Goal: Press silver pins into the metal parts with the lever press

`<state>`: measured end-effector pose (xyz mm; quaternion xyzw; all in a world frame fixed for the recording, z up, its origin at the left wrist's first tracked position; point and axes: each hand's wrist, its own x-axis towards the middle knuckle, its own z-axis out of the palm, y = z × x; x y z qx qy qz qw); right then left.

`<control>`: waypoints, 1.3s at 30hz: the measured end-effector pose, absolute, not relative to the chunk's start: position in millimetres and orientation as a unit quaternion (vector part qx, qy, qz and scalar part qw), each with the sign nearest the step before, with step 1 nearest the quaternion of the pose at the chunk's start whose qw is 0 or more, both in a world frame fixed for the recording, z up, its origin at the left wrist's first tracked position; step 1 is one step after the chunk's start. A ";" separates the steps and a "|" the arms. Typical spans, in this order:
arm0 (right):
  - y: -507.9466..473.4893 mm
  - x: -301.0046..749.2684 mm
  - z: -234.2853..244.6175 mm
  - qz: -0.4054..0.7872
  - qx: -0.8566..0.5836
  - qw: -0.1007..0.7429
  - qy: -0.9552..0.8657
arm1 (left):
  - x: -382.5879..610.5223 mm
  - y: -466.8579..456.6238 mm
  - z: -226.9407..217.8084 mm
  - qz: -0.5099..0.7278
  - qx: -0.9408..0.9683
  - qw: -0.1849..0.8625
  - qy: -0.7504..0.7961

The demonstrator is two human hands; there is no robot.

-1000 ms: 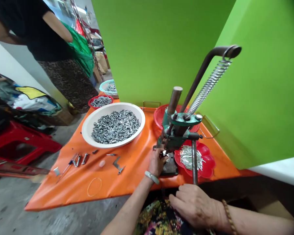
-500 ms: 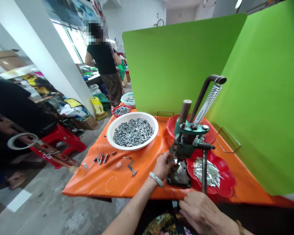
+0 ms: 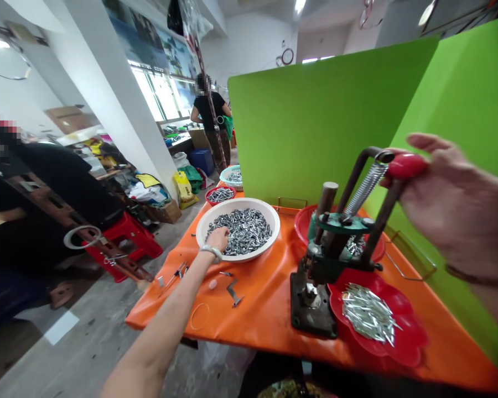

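My left hand [image 3: 218, 239] is down in the white bowl [image 3: 203, 245], its bent fingertips among many small grey metal pieces [image 3: 249, 232]; what they pinch is hidden. At the right, my right hand [image 3: 448, 193] is on the red knob [image 3: 406, 166] of the press lever, which is raised. Some of its fingers curl behind the knob and one stretches above it. The green hand press [image 3: 344, 222] stands on a dark metal base [image 3: 313, 318], with a small bright fitting [image 3: 311, 293] under its ram.
A red scalloped dish [image 3: 415, 354] of thin silver pins stands right of the press, and a red basin [image 3: 302, 224] behind it. Loose tools and a bracket [image 3: 233, 293] lie on the orange cloth [image 3: 269, 309]. Green panels [image 3: 315, 127] border the back and right. Two people are at the left.
My left hand has moved from the press base to the white bowl. The lever has swung up, and my right hand has risen from the table's front edge with it. The view has shifted.
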<state>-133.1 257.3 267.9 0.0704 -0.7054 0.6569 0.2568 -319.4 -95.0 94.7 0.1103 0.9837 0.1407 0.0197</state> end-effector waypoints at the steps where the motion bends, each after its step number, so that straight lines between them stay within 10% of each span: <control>1: 256.9 -147.1 270.0 0.689 0.075 0.269 -0.669 | -323.6 -92.0 92.2 0.136 0.117 0.030 0.983; 12: 285.5 -121.7 96.4 0.704 -0.211 0.123 -0.667 | -339.1 -87.8 72.9 0.110 0.137 0.048 0.983; 20: 202.6 -115.6 17.5 0.628 -0.161 0.022 -0.761 | -311.7 -81.4 102.2 0.189 0.154 -0.017 0.970; 29: 196.7 -112.0 16.2 0.546 -0.082 -0.025 -0.834 | -194.2 -11.2 86.3 0.716 0.076 0.272 0.638; 39: 264.8 -118.0 71.3 0.538 -0.195 0.221 -0.790 | -134.9 32.9 46.4 0.803 -0.075 0.464 0.368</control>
